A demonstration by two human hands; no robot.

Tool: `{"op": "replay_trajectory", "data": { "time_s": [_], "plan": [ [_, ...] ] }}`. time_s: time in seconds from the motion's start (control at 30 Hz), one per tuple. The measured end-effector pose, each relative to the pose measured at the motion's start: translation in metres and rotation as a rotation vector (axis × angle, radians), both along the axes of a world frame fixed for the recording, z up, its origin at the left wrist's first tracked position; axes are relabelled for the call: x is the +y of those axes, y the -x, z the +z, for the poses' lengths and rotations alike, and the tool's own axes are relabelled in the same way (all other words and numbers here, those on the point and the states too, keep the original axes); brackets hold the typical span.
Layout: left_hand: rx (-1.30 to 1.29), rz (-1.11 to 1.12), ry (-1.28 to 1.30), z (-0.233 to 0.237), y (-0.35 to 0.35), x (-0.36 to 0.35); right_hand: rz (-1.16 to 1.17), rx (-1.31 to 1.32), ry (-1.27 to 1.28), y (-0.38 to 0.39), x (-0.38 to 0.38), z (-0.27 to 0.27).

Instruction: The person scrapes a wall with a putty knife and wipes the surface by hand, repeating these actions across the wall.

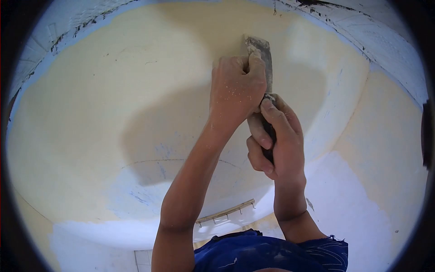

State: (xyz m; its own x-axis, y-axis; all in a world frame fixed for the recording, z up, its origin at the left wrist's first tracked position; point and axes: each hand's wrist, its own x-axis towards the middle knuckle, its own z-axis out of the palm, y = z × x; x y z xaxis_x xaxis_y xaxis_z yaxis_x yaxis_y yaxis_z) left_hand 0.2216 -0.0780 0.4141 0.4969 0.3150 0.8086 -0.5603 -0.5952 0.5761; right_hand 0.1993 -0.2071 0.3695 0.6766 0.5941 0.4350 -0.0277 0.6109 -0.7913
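Observation:
A putty knife, its wide metal blade crusted with grey-white filler, is raised in front of the wall. My right hand is closed round its dark handle, with the thumb near the base of the blade. At the blade, my left hand is curled into a fist, its thumb pressed on the blade's dirty face. The back of the left hand carries small white specks. Its curled fingers are mostly hidden, as is part of the blade behind them.
A cream-painted wall with pale bluish-white patches surrounds the hands. A wooden rail with several hooks is mounted low on it. White, chipped panels border the top. Blue clothing fills the bottom edge.

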Motion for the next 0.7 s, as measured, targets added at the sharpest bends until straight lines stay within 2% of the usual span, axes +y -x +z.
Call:
{"op": "replay_trajectory", "data": {
  "time_s": [0.07, 0.1, 0.17, 0.2, 0.27, 0.4, 0.5, 0.57, 0.7],
  "plan": [
    [0.053, -0.052, 0.056, 0.002, 0.002, -0.002, 0.026, -0.022, -0.036, 0.001, 0.001, -0.001],
    [0.055, -0.056, 0.059, -0.005, 0.0, -0.002, -0.057, 0.013, 0.01, 0.006, 0.006, -0.006],
    [-0.031, 0.132, -0.016, -0.025, 0.0, -0.001, -0.14, 0.038, 0.048, 0.012, 0.009, -0.018],
    [-0.034, 0.132, -0.019, -0.032, 0.007, -0.001, -0.117, 0.039, 0.063, 0.016, 0.009, -0.026],
    [0.19, 0.034, 0.118, -0.041, 0.024, -0.001, -0.088, 0.025, 0.091, 0.019, 0.011, -0.042],
    [0.185, 0.031, 0.102, -0.027, 0.02, 0.001, -0.063, 0.031, 0.054, 0.016, 0.01, -0.029],
    [0.078, 0.035, 0.047, -0.012, 0.011, 0.002, -0.078, -0.002, 0.061, 0.007, 0.006, -0.011],
    [0.092, 0.0, 0.07, -0.008, 0.011, 0.0, 0.012, -0.065, 0.043, 0.002, 0.002, -0.009],
    [0.033, 0.117, 0.026, -0.032, 0.013, 0.0, -0.095, -0.005, 0.068, 0.012, 0.011, -0.032]
  ]
}}
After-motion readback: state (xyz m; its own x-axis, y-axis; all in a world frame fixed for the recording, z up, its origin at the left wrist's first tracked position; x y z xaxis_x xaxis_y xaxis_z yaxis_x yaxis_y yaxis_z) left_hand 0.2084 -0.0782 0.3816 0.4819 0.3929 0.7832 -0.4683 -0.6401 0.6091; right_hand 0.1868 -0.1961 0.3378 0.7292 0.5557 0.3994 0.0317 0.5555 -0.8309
